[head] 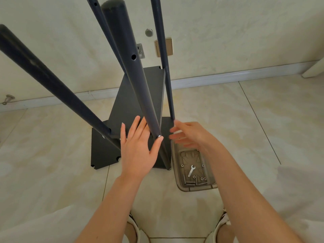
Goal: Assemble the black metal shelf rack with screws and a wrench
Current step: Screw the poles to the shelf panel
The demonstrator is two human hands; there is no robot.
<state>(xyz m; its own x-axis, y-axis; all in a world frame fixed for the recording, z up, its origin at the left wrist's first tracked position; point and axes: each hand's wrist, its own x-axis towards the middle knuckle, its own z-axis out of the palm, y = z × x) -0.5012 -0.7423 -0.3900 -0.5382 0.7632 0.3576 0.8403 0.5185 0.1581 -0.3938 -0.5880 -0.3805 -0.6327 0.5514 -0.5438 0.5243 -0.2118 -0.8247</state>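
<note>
The black metal rack stands on the tiled floor with several black poles rising toward the camera from a low black shelf panel [103, 151]. The nearest pole [133, 81] has a screw hole in its side. My left hand [138, 149] is spread flat with straight fingers against the foot of this pole, the thumb touching a silver fitting there. My right hand [187, 135] hovers with relaxed, slightly blurred fingers beside the right pole [166, 76], holding nothing. A silver wrench [191, 170] lies in a clear plastic tray [177, 178] with several screws and washers.
Another black panel [138, 95] leans upright between the poles. A white wall with a baseboard [228, 76] stands close behind the rack. My two shoes [224, 223] show at the bottom. A white furniture corner [313, 69] sits at the far right.
</note>
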